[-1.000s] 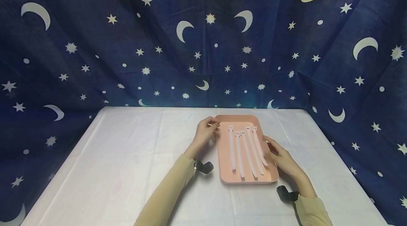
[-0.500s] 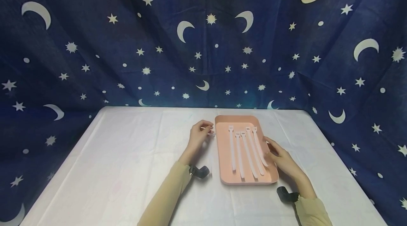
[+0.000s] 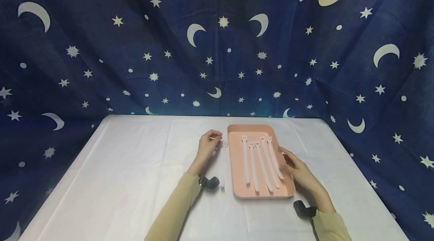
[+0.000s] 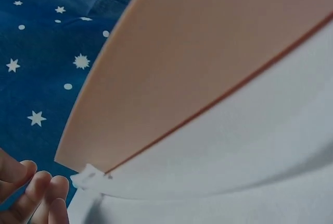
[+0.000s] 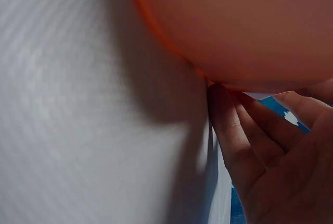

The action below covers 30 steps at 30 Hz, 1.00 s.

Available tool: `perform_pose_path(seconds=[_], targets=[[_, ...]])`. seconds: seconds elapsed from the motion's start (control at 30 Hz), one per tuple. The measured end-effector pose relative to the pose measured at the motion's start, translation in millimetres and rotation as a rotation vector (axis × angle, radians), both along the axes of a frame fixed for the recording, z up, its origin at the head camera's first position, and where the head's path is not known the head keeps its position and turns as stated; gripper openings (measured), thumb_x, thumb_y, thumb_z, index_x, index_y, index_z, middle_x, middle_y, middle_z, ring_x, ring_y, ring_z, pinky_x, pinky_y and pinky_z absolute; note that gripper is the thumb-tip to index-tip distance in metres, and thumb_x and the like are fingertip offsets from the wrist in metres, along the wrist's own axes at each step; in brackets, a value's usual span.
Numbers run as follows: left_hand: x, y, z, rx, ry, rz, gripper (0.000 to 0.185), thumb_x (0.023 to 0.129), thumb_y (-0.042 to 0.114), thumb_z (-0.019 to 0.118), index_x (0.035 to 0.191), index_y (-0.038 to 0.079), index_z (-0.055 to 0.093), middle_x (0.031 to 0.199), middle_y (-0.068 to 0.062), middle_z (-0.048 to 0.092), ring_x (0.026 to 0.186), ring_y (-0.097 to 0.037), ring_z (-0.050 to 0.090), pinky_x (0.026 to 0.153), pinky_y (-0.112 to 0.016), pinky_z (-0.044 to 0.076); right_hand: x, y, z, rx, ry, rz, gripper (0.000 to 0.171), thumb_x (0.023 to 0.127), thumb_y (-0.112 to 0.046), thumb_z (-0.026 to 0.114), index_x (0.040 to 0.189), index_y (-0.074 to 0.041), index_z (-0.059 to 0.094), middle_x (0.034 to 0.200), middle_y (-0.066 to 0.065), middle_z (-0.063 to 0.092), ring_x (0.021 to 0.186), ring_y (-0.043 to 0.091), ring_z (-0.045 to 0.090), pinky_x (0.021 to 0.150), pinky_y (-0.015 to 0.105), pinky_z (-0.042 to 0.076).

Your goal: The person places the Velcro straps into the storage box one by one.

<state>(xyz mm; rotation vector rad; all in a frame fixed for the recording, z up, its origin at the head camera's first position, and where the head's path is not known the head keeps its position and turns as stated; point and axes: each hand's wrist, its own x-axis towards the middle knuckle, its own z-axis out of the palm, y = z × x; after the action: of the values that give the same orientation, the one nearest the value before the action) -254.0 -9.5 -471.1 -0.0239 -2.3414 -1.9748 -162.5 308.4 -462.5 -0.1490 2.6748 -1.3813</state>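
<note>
Beside the tray's left rim, a thin white cable strap (image 3: pixel 222 167) with a slotted head lies lengthwise on the table. My left hand (image 3: pixel 207 146) hovers at its far end; in the left wrist view the fingertips (image 4: pixel 60 185) are just apart from the strap's head (image 4: pixel 89 177). The pink tray (image 3: pixel 237 173) carries several similar straps (image 3: pixel 246 161) laid side by side. At its right rim my right hand (image 3: pixel 300 169) holds on, thumb over the inside. From the right wrist, fingers (image 5: pixel 229 130) press against the tray's outer wall (image 5: pixel 250 36).
A white cloth covers the table (image 3: pixel 135 169), with room to the left of the left arm. Behind it hangs a dark blue curtain (image 3: pixel 162 37) with moons and stars. Black wrist cameras (image 3: pixel 211 183) sit on both forearms.
My left hand has moved left from the tray's rim, bringing a strap down beside the tray, and has let go of it. The right hand stays on the tray.
</note>
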Motion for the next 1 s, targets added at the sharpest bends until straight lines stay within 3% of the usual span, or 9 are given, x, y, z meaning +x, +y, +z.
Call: perform_pose_path(seconds=[0.27, 0.43, 0.7, 1.0], targets=[[-5.7, -2.3, -5.5, -0.068, -0.029, 0.003, 0.017, 0.087, 0.006, 0.058, 0.100, 0.001, 0.069, 0.091, -0.016, 0.069, 0.072, -0.018, 0.065, 0.059, -0.019, 0.049, -1.4, 1.0, -2.0, -0.006, 0.002, -0.008, 0.061, 0.097, -0.019, 0.052, 0.152, -0.013, 0.025, 0.152, 0.028, 0.030, 0.140, 0.048, 0.029, 0.112, 0.063, 0.025], [-6.3, -5.5, -8.2, -0.136, -0.039, -0.042, 0.019, 0.088, 0.010, 0.058, 0.103, 0.004, 0.067, 0.089, -0.013, 0.068, 0.066, -0.010, 0.059, 0.058, -0.019, 0.048, -1.3, 0.7, -2.1, 0.003, -0.003, -0.013, 0.061, 0.098, -0.020, 0.052, 0.152, -0.013, 0.025, 0.153, 0.027, 0.029, 0.140, 0.048, 0.028, 0.112, 0.062, 0.025], [-2.8, -4.7, -14.5, -0.306, 0.018, -0.095, 0.021, 0.087, 0.011, 0.057, 0.105, 0.010, 0.068, 0.088, -0.007, 0.066, 0.072, -0.012, 0.054, 0.065, -0.024, 0.045, -0.9, 0.2, -2.6, 0.019, -0.005, -0.015, 0.061, 0.097, -0.019, 0.051, 0.152, -0.014, 0.026, 0.154, 0.027, 0.028, 0.140, 0.049, 0.028, 0.111, 0.063, 0.025], [2.1, -1.3, -14.7, -0.385, 0.066, -0.102, 0.024, 0.086, 0.008, 0.054, 0.105, 0.011, 0.068, 0.089, -0.007, 0.068, 0.077, -0.015, 0.058, 0.071, -0.028, 0.047, -1.0, 1.1, -3.5, 0.025, -0.005, -0.017, 0.061, 0.097, -0.020, 0.052, 0.152, -0.015, 0.026, 0.153, 0.027, 0.028, 0.140, 0.049, 0.028, 0.112, 0.063, 0.025]])
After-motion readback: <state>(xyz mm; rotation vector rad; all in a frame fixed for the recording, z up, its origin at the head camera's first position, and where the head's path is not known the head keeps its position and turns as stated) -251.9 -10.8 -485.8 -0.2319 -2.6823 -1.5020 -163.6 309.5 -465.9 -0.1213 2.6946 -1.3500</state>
